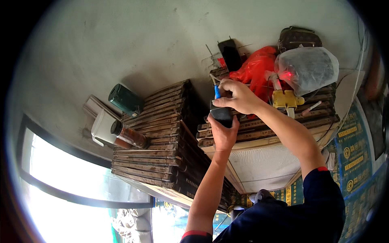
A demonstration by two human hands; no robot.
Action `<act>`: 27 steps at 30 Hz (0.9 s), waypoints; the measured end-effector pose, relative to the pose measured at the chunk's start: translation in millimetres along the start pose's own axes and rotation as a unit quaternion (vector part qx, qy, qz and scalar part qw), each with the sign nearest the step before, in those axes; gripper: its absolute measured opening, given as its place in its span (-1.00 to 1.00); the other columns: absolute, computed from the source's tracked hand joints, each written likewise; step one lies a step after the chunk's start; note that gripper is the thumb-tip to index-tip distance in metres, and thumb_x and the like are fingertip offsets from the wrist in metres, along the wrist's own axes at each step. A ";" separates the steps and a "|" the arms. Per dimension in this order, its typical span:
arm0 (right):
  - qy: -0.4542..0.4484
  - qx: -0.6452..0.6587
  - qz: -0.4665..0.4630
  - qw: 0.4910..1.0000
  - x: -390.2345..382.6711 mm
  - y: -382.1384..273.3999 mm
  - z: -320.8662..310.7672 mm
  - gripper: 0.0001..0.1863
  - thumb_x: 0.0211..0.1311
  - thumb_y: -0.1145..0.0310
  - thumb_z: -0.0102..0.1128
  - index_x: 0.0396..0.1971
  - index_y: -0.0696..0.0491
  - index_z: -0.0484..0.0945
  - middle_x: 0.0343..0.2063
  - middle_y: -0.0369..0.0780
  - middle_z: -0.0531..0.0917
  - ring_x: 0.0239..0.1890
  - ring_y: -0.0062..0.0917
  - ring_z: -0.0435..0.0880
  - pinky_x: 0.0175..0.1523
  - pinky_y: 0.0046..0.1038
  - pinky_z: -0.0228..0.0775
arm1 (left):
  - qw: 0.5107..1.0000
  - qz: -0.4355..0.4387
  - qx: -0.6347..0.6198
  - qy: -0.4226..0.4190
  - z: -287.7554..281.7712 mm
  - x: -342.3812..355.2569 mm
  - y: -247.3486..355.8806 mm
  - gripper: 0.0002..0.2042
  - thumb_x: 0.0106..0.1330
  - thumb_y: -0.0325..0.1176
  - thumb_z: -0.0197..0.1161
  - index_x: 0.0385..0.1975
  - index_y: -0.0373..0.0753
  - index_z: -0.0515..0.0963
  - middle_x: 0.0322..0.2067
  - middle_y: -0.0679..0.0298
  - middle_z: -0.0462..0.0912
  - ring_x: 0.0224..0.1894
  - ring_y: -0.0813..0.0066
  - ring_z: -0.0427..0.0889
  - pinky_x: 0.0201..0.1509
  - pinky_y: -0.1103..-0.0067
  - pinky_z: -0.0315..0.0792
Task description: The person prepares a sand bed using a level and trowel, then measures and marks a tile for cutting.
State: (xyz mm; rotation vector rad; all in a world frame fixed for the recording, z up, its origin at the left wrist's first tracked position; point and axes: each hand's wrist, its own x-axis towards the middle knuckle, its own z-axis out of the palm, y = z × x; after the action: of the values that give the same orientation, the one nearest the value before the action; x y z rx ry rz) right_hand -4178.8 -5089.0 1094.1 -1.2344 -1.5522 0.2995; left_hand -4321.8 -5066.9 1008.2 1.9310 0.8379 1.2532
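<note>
My left hand [224,135] is closed round a dark, box-shaped object [222,116], gripping it from below with the thumb and fingers at its sides. Over its top edge reaches my right hand [240,98], fingers bent and pinching a slim blue piece [217,92] that stands upright against the dark object. A thin pale end sticks up above the blue piece; its exact kind is too small to tell. Both hands are above the front left of a stack of brown slatted panels [251,134]. Part of the dark object is hidden by my fingers.
Behind my hands lie a red plastic bag [259,65], a phone [230,54], a clear plastic bag [310,69] and a brown pouch [299,38]. A yellow tool [285,99] lies right. On the left stack [162,133] stand a green canister [125,99] and a jar [129,135].
</note>
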 end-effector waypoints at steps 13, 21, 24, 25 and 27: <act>0.178 0.055 0.019 0.982 34.5 -57.8 -83.4 -0.75 0.33 0.17 0.21 -0.24 0.07 0.56 -0.44 -0.39 0.56 -0.40 -0.73 0.44 -0.25 -0.66 0.23 | 0.999 0.003 -0.037 -0.027 -6.1 -4.3 -3.7 -0.29 0.12 -0.37 0.38 0.21 -0.44 0.14 -0.03 -0.17 0.44 0.03 -0.04 0.50 0.13 0.30 0.38; 0.152 0.022 0.098 0.983 4.5 17.4 -117.1 -0.60 0.34 0.15 0.21 -0.08 0.20 0.49 -0.41 -0.22 0.66 -0.44 -0.64 0.60 -0.23 -0.53 0.45 | 1.000 0.010 0.022 0.004 6.2 0.5 1.5 -0.30 0.03 -0.36 0.43 0.15 -0.38 0.20 -0.11 -0.12 0.47 -0.08 -0.04 0.53 0.01 0.26 0.42; 0.258 0.044 0.064 0.963 2.6 10.4 -128.5 -0.54 0.33 0.16 0.22 0.04 0.20 0.44 -0.43 -0.21 0.66 -0.47 -0.66 0.58 -0.25 -0.56 0.43 | 0.999 0.012 0.041 0.000 8.2 3.0 -2.7 -0.32 0.01 -0.36 0.43 0.12 -0.37 0.22 -0.15 -0.11 0.48 -0.15 -0.05 0.53 -0.06 0.23 0.42; 0.304 0.048 0.054 0.950 1.9 10.6 -128.1 -0.50 0.33 0.19 0.23 0.12 0.17 0.39 -0.44 -0.22 0.67 -0.51 -0.68 0.55 -0.31 -0.60 0.40 | 0.999 0.001 0.032 -0.009 7.7 5.0 -6.9 -0.32 0.01 -0.36 0.43 0.11 -0.37 0.22 -0.16 -0.10 0.48 -0.16 -0.05 0.53 -0.07 0.22 0.42; 0.350 0.082 0.040 0.932 -4.2 14.5 -130.0 -0.52 0.33 0.20 0.22 0.13 0.15 0.39 -0.47 -0.23 0.66 -0.54 -0.69 0.53 -0.36 -0.61 0.38 | 0.999 -0.029 0.027 -0.026 4.3 10.2 -2.8 -0.36 0.00 -0.36 0.42 0.07 -0.37 0.25 -0.19 -0.10 0.49 -0.21 -0.02 0.52 -0.10 0.23 0.42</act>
State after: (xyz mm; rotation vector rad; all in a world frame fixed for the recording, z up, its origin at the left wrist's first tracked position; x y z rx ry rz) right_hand -4063.2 -5137.4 1131.8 -1.1071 -0.8432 0.0236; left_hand -4314.9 -5057.9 1009.7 1.9590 0.9024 1.1523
